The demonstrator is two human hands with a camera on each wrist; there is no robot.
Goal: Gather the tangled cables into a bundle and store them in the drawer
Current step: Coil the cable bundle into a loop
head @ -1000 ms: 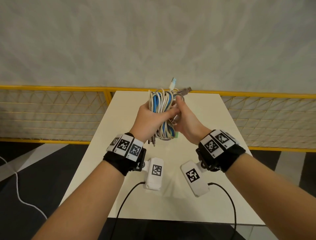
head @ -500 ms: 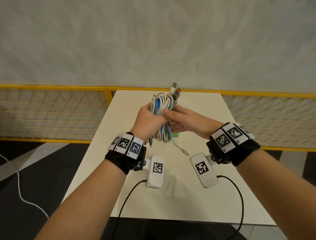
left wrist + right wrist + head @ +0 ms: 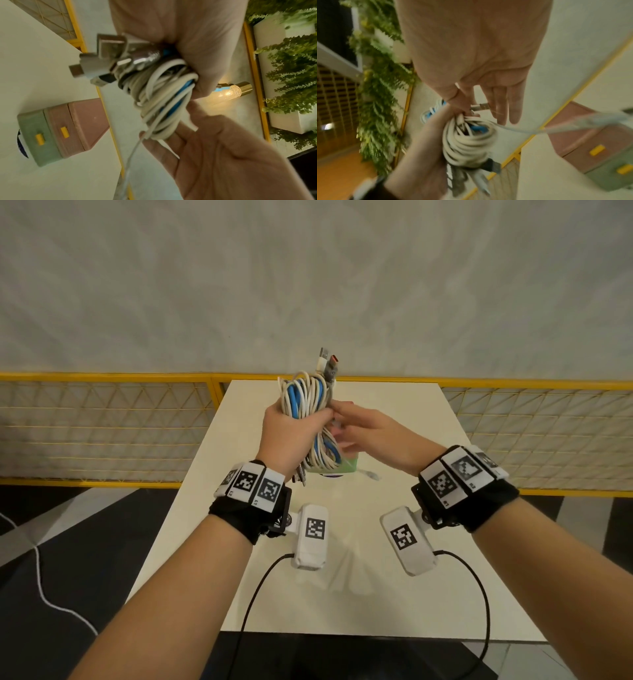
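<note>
Your left hand (image 3: 291,436) is wrapping its fingers tightly round the middle of the cable bundle (image 3: 310,419), keeping the loops upright above the table (image 3: 394,577) so they are not springing apart. Your right hand (image 3: 373,436) is sitting just beside it with fingers mostly straight and relaxed; the fingertips are meeting the coil, though I cannot tell whether the thumb is pinching a strand (blur is hiding that contact). It seems to be tucking or steadying loose ends, not carrying weight.

The cables are smooth, round and rubbery, mostly off-white with a couple of bright blue ones threading through. Metal plugs (image 3: 328,363) are poking out of the top, and more connectors are hanging below your left palm. One thin pale strand (image 3: 132,159) is trailing down from the coil towards the table, so the bundle is not yet fully tidy.

Behind and below the bundle, the small drawer box (image 3: 56,129) is standing on the table, its boxy pink and green fronts with yellow handles looking closed. So the storing step is still waiting.
</note>
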